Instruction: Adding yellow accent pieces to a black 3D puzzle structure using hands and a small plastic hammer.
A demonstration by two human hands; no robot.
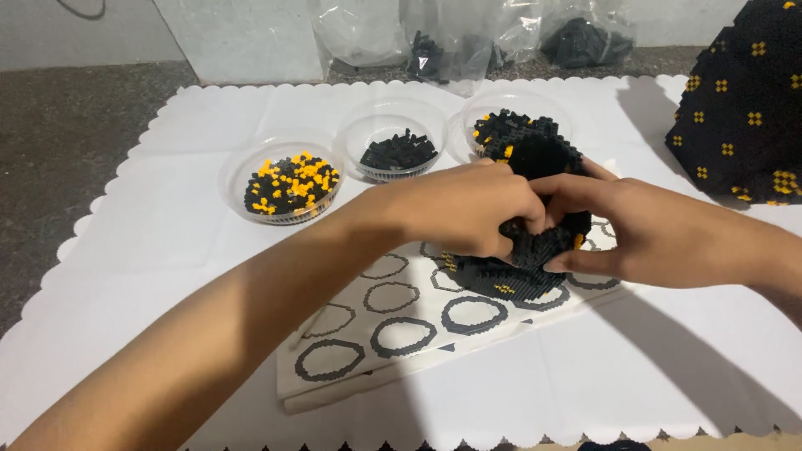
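Observation:
Both my hands grip a rounded hollow shell built of tiny black bricks with a few orange ones [535, 267]. My left hand [464, 209] wraps its left side, fingers curled over the rim. My right hand [635, 230] holds the right side, thumb underneath and fingers over the top. The shell rests on a printed instruction sheet [393, 334] showing several black ring diagrams.
Three clear plastic bowls stand behind: one with black and orange bricks [292, 184], one with black bricks [398, 154], one partly hidden behind the shell [501, 125]. A large black built piece with orange dots [743, 108] sits at the right. Plastic bags [451, 42] lie at the back on a white scalloped mat [150, 250].

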